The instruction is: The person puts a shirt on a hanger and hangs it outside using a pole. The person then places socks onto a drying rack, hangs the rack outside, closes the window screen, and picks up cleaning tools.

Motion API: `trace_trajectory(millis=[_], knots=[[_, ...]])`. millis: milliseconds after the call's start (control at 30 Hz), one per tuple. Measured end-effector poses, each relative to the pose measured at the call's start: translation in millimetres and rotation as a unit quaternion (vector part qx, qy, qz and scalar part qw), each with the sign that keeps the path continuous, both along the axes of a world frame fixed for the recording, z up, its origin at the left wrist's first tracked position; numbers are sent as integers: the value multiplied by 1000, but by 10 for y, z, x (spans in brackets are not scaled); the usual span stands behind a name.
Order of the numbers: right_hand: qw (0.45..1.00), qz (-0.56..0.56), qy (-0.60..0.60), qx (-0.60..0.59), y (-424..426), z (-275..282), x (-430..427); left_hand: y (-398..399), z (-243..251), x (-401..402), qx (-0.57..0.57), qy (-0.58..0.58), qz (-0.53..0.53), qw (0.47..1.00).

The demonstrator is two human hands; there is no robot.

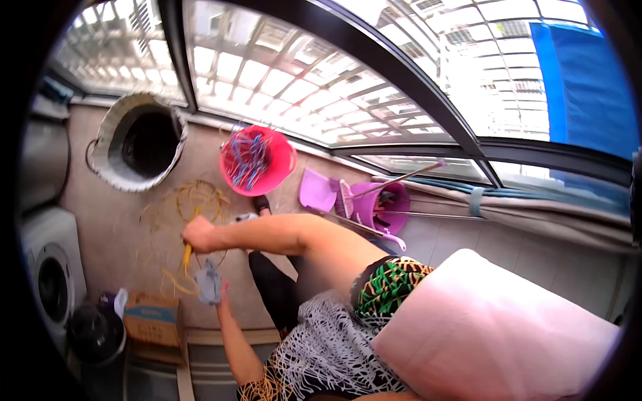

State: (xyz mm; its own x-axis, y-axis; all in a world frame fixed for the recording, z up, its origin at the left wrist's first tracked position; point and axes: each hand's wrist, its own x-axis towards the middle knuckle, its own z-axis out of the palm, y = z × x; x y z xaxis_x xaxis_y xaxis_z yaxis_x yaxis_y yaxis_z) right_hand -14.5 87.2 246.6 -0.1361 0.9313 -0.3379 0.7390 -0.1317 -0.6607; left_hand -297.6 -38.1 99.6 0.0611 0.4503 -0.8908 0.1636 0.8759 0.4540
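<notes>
My right hand [198,234] is closed around a yellow plastic stem [186,256]. Thin yellow loops [200,193], blurred, spread above and below this hand; they look like parts of a hanging rack. Lower down, my left hand [223,298] holds a small grey-blue cloth [208,281] close to the lower loops. A red-pink basket [288,168] with blue, red and white hangers [251,155] stands on the floor above my right forearm. To its left is a large pale laundry basket [103,155] with a dark inside.
A washing machine [55,280], a cardboard box [153,323] and a black rounded object [95,333] stand at lower left. A purple dustpan [317,189], brush [345,198] and bucket [363,210] are near the window, beside a gathered curtain [531,213]. A pink surface [486,331] covers the lower right.
</notes>
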Motion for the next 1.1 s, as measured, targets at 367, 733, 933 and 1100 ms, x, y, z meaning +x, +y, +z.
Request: trace_trajectory(millis=[367, 733, 933, 1100], knots=[[994, -67, 74, 52, 125, 641, 22, 486, -360, 378, 11, 53, 30, 998], [993, -70, 99, 1, 61, 1335, 141, 706, -138, 750, 68, 15, 32, 997], [987, -53, 141, -50, 92, 1707, 43, 912, 232, 748, 126, 7, 24, 992], [993, 2, 33, 110, 6, 2033, 186, 1027, 561, 820, 193, -22, 1, 981]])
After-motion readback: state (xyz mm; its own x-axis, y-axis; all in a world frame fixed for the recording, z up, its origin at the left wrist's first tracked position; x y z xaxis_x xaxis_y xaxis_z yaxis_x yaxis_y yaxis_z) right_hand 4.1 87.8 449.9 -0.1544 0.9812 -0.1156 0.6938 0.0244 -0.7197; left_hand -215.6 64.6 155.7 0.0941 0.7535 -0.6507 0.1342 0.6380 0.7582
